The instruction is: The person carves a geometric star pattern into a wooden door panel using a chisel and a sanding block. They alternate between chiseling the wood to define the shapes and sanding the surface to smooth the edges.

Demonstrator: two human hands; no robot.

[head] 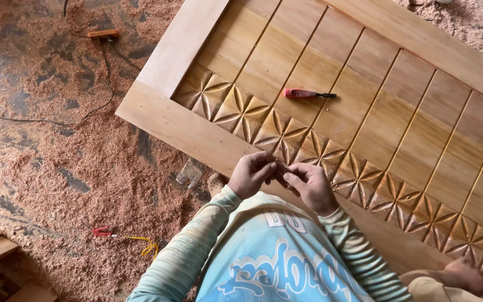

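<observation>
Head view, carved wooden door panel point(398, 112) — sawdust-strewn floor point(57, 151)

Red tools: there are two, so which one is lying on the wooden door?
The red-handled chisel with the dark blade lies on the carved door panel. The other red tool, with a yellow cord, lies on the sawdust floor.

One carved wooden door panel point(331, 112) lies flat. On it rests one red-handled chisel point(308, 94). Two hands show, a left hand point(251, 174) and a right hand point(312, 187). One red clip point(102, 231) and one small wooden block point(103, 34) lie on the floor.
</observation>
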